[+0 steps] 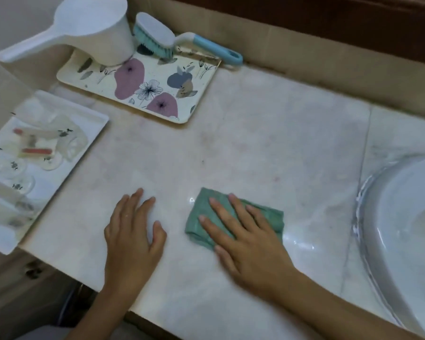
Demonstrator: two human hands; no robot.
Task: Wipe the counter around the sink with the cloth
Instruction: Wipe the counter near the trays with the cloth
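Right hand (245, 239) flat with fingers spread, pressing green cloth (233, 217) on pale worktop (255, 143) left of sink (402, 229), left hand (133, 236) flat on bare worktop beside it, floral tray (182, 99) far left.

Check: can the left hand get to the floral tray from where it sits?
Probably yes. The left hand lies flat on the counter, holding nothing, and only bare marble lies between it and the floral tray. Reach itself is unconfirmed.
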